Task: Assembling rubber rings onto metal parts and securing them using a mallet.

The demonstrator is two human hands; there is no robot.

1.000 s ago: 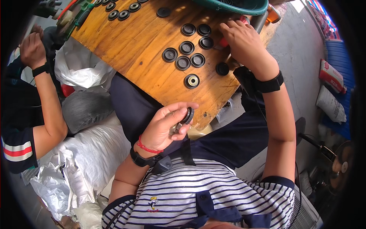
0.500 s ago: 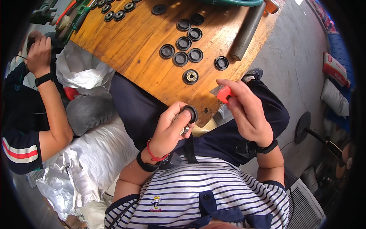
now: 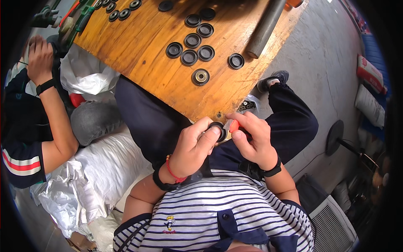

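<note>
- Head view: the left hand [image 3: 191, 145] grips a black cap [image 3: 223, 133] by the counter's [image 3: 159, 80] near corner.
- The right hand [image 3: 257, 140] pinches a red cutter [image 3: 234, 125], just right of it.
- Other caps [image 3: 206, 53] lie farther off.

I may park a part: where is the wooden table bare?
Widest: the left side of the wooden table, between the metal-centred discs and the black discs. A smaller patch lies between the lone disc and the right hand. The middle is crowded with black discs; a dark bar takes the far right.
</note>
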